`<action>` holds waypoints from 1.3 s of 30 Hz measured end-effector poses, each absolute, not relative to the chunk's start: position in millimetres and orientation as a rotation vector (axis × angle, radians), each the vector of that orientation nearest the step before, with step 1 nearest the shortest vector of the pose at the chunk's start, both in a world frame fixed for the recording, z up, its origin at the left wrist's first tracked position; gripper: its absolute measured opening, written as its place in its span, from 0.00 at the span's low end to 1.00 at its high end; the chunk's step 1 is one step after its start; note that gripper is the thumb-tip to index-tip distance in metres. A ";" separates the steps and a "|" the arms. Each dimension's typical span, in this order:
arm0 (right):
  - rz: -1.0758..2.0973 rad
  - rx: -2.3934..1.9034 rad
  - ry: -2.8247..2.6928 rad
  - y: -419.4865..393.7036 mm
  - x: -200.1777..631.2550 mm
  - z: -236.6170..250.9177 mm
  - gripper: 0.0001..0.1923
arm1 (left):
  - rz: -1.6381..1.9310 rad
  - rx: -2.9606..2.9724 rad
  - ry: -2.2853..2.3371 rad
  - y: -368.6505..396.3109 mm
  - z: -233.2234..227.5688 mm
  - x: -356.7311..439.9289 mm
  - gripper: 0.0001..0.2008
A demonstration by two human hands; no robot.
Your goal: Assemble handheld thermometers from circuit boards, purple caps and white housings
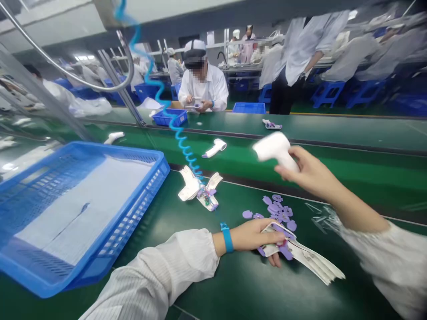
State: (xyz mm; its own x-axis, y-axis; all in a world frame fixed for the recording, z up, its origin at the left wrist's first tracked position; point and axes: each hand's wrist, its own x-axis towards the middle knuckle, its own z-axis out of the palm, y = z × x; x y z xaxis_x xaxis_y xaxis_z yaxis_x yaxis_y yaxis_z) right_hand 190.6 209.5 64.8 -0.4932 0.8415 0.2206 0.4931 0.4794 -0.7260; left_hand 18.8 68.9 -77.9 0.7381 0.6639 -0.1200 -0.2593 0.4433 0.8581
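Observation:
My left hand [258, 235], with a blue strap at the wrist, is closed around a white half shell [315, 258] low over the green table. Purple parts and a little red show inside the shell, whose long ribbed end points to the lower right. Up to the right, my right hand [308, 171] grips the handle of a white gun-shaped housing [273, 146], slightly blurred, above the green belt. Just beyond my left hand lies a cluster of small purple pieces [275, 208]. Further left, another opened white shell [207, 198] shows purple and green inner parts.
A blue basket [140, 153] with a white sheet stands on the left. A coiled blue hose [182, 141] hangs down to the opened shell. White gun-shaped units [216, 146] lie on the belt [240, 164]. Clear strips [322, 218] lie near my right forearm. A co-worker [203, 84] sits opposite.

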 end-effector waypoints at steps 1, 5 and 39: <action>0.748 -1.188 -2.217 196.8 215.4 62.6 0.22 | 0.624 0.910 0.508 70.3 -77.3 18.7 0.33; 0.641 -1.056 -2.360 151.0 283.3 47.0 0.25 | 0.675 0.801 0.622 83.6 -66.0 24.8 0.37; 0.322 -0.553 -2.389 97.8 276.1 62.7 0.32 | 0.743 0.977 0.848 69.3 47.8 53.9 0.39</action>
